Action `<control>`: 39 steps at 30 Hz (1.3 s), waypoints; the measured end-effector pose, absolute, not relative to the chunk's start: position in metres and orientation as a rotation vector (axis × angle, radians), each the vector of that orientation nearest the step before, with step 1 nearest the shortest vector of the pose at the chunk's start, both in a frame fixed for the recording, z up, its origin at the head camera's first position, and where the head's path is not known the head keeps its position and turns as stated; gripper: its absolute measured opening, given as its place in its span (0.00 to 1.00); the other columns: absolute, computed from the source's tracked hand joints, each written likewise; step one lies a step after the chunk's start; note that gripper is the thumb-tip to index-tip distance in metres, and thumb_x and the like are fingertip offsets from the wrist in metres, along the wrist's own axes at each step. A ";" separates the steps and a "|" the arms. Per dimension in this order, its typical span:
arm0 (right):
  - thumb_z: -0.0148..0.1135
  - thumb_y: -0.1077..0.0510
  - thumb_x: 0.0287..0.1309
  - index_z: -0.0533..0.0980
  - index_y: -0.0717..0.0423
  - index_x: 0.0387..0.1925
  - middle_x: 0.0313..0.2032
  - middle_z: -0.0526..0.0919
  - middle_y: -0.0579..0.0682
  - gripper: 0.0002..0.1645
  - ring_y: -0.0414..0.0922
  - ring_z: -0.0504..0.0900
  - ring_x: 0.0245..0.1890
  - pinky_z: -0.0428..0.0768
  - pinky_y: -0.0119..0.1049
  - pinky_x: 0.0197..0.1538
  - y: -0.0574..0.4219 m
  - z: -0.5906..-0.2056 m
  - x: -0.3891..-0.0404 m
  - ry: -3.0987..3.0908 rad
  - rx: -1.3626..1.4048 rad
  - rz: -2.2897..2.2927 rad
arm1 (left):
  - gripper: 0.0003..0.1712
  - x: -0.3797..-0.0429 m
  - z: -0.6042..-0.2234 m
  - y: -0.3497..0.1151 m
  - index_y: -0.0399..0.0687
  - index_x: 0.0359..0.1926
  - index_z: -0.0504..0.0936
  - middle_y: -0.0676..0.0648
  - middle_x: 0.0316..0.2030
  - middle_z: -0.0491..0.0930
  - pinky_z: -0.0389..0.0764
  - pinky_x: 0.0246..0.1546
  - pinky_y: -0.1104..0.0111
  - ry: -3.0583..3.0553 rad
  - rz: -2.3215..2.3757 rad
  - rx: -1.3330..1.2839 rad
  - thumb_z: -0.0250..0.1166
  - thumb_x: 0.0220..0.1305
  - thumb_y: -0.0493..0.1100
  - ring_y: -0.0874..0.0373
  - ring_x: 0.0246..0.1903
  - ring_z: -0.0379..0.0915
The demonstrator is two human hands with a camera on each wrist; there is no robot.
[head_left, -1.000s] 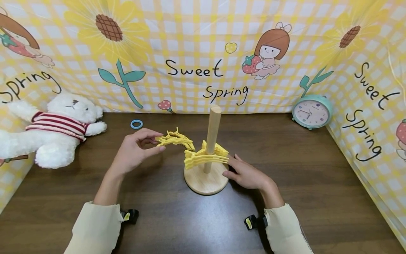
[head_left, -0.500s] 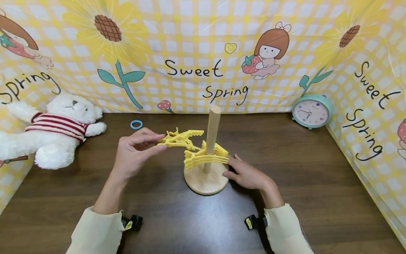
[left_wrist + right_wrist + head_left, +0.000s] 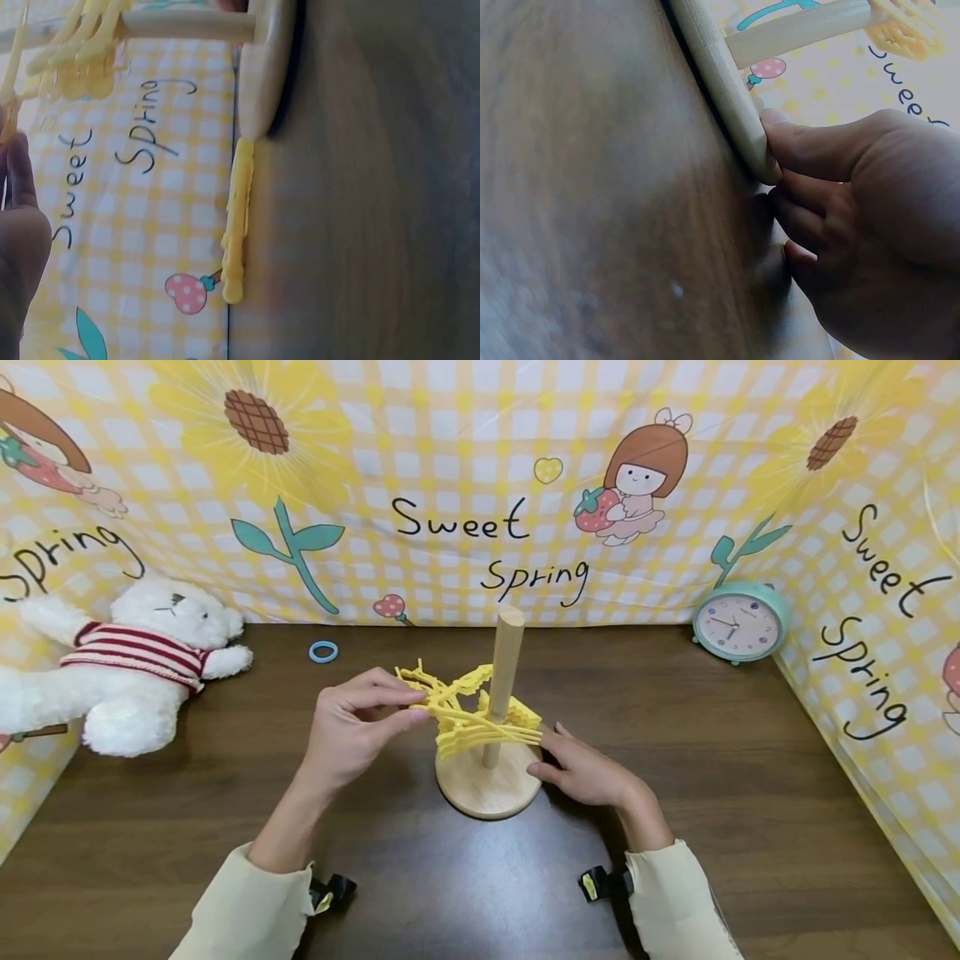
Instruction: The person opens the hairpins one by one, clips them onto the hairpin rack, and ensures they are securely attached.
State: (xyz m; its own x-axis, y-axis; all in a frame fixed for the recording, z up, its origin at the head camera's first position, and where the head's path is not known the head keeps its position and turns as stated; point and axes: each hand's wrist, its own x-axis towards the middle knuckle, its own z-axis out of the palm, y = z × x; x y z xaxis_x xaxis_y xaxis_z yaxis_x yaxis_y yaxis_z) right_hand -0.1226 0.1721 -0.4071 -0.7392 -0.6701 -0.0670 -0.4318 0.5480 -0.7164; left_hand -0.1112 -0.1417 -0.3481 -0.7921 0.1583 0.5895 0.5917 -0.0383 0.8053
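Note:
My left hand (image 3: 356, 727) pinches a thin yellow plastic piece (image 3: 450, 695) between thumb and fingertips, just left of the wooden post (image 3: 507, 660). Its far end overlaps other yellow pieces (image 3: 480, 739) with long prongs, which hang around the post above its round base (image 3: 487, 797). How they hook together is hard to make out. My right hand (image 3: 588, 768) holds the base's right rim, thumb on top; the right wrist view shows the thumb (image 3: 817, 146) and curled fingers there. Another yellow piece (image 3: 237, 225) lies on the table beside the base in the left wrist view.
A light blue ring (image 3: 323, 651) lies toward the back of the brown table (image 3: 360, 877). A white teddy bear (image 3: 142, 664) in a striped shirt sits at left, and a mint alarm clock (image 3: 738, 622) at back right. Patterned cloth (image 3: 450, 435) stands behind.
My left hand has moved right toward the post, bringing the yellow piece over the ones on the stand. The piece has turned in the fingers. My right hand has kept its place on the base.

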 end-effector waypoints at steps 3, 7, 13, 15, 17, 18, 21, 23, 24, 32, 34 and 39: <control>0.58 0.61 0.73 0.62 0.63 0.74 0.76 0.56 0.63 0.33 0.56 0.51 0.77 0.40 0.56 0.76 0.173 -0.407 -0.122 2.458 -0.911 -0.996 | 0.12 -0.110 -0.351 -0.136 0.30 0.37 0.89 0.45 0.32 0.85 0.75 0.27 0.76 -1.943 -1.875 -0.786 0.76 0.49 0.22 0.58 0.35 0.79; 0.58 0.62 0.73 0.61 0.63 0.75 0.76 0.56 0.62 0.34 0.56 0.51 0.77 0.40 0.57 0.76 0.173 -0.407 -0.123 2.455 -0.925 -1.002 | 0.11 -0.108 -0.353 -0.131 0.29 0.36 0.89 0.43 0.32 0.85 0.79 0.31 0.75 -1.961 -1.884 -0.793 0.76 0.49 0.22 0.56 0.36 0.80; 0.58 0.62 0.73 0.60 0.63 0.75 0.76 0.55 0.62 0.35 0.55 0.51 0.77 0.40 0.57 0.76 0.172 -0.407 -0.123 2.452 -0.934 -1.000 | 0.11 -0.107 -0.353 -0.126 0.28 0.35 0.88 0.40 0.32 0.84 0.81 0.34 0.74 -1.947 -1.912 -0.812 0.76 0.47 0.21 0.52 0.36 0.80; 0.58 0.61 0.73 0.60 0.63 0.75 0.76 0.55 0.62 0.34 0.56 0.50 0.77 0.40 0.57 0.76 0.172 -0.407 -0.123 2.451 -0.926 -1.000 | 0.11 -0.106 -0.353 -0.125 0.29 0.35 0.88 0.40 0.32 0.84 0.82 0.35 0.73 -1.954 -1.907 -0.816 0.76 0.47 0.20 0.51 0.36 0.80; 0.58 0.61 0.73 0.60 0.63 0.75 0.76 0.56 0.63 0.35 0.56 0.50 0.77 0.40 0.57 0.76 0.172 -0.407 -0.123 2.451 -0.919 -1.000 | 0.12 -0.107 -0.352 -0.124 0.29 0.35 0.88 0.40 0.32 0.84 0.82 0.36 0.72 -1.960 -1.901 -0.820 0.75 0.47 0.20 0.51 0.37 0.79; 0.58 0.61 0.73 0.60 0.64 0.75 0.76 0.56 0.63 0.35 0.56 0.50 0.77 0.40 0.57 0.76 0.172 -0.407 -0.123 2.450 -0.918 -1.002 | 0.12 -0.107 -0.352 -0.124 0.29 0.35 0.88 0.39 0.33 0.84 0.83 0.36 0.71 -1.964 -1.899 -0.821 0.75 0.47 0.20 0.51 0.37 0.79; 0.58 0.61 0.73 0.59 0.63 0.76 0.76 0.56 0.62 0.35 0.56 0.51 0.77 0.40 0.56 0.76 0.172 -0.406 -0.123 2.448 -0.915 -1.008 | 0.13 -0.108 -0.353 -0.123 0.28 0.36 0.88 0.39 0.34 0.83 0.83 0.38 0.69 -1.973 -1.908 -0.835 0.75 0.46 0.19 0.52 0.37 0.79; 0.58 0.61 0.73 0.59 0.63 0.76 0.76 0.56 0.61 0.35 0.56 0.51 0.77 0.39 0.57 0.76 0.172 -0.406 -0.123 2.446 -0.912 -1.015 | 0.14 -0.110 -0.354 -0.122 0.27 0.37 0.88 0.39 0.35 0.83 0.83 0.39 0.68 -1.977 -1.920 -0.848 0.74 0.47 0.18 0.52 0.37 0.78; 0.58 0.61 0.73 0.59 0.63 0.76 0.76 0.56 0.61 0.35 0.56 0.51 0.77 0.39 0.57 0.76 0.172 -0.406 -0.124 2.445 -0.912 -1.018 | 0.14 -0.110 -0.354 -0.122 0.27 0.38 0.87 0.38 0.35 0.83 0.83 0.40 0.68 -1.974 -1.929 -0.858 0.74 0.47 0.18 0.52 0.37 0.78; 0.58 0.63 0.72 0.62 0.64 0.74 0.74 0.62 0.60 0.33 0.54 0.54 0.76 0.40 0.57 0.76 0.172 -0.407 -0.125 2.452 -0.928 -1.024 | 0.18 -0.110 -0.355 -0.125 0.30 0.40 0.87 0.38 0.38 0.82 0.81 0.42 0.68 -2.014 -1.949 -0.944 0.76 0.46 0.19 0.52 0.40 0.76; 0.59 0.63 0.72 0.63 0.64 0.73 0.73 0.63 0.60 0.33 0.54 0.55 0.76 0.40 0.57 0.76 0.172 -0.407 -0.125 2.456 -0.927 -1.020 | 0.18 -0.109 -0.355 -0.126 0.31 0.41 0.87 0.40 0.39 0.82 0.81 0.42 0.66 -2.044 -1.945 -0.941 0.76 0.46 0.20 0.51 0.40 0.75; 0.58 0.62 0.72 0.63 0.64 0.73 0.72 0.65 0.61 0.32 0.55 0.56 0.75 0.40 0.56 0.77 0.172 -0.407 -0.125 2.457 -0.921 -1.011 | 0.20 -0.109 -0.355 -0.126 0.34 0.42 0.87 0.42 0.40 0.81 0.81 0.41 0.63 -2.098 -1.931 -0.927 0.77 0.46 0.21 0.51 0.40 0.74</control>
